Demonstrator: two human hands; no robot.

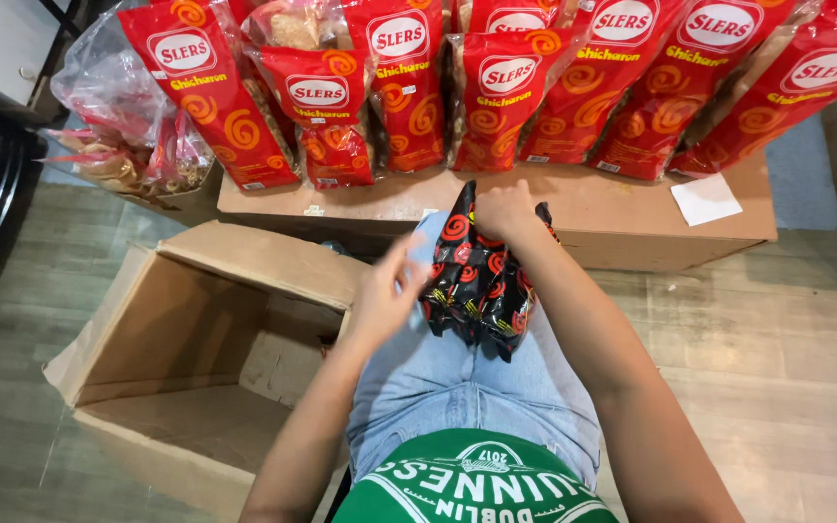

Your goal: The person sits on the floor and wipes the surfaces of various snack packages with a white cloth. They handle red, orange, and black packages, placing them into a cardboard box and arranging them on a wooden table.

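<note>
The right hand (503,208) gripped the top of a bunch of black snack packets (477,281) resting on the person's lap. The left hand (383,295) hovered open just beside them, above an open cardboard box (186,339). Red snack bags (496,97) lined the low table (622,208).

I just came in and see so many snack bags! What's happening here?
A person sits over their lap, gripping a bunch of small black packets by the top with the right hand. The left hand is open beside the bunch, at most touching it. An open cardboard box lies on the floor to their left, nothing visible inside. In front, a row of red snack bags stands on a closed carton, with a clear plastic bag of snacks at the left end.
</note>
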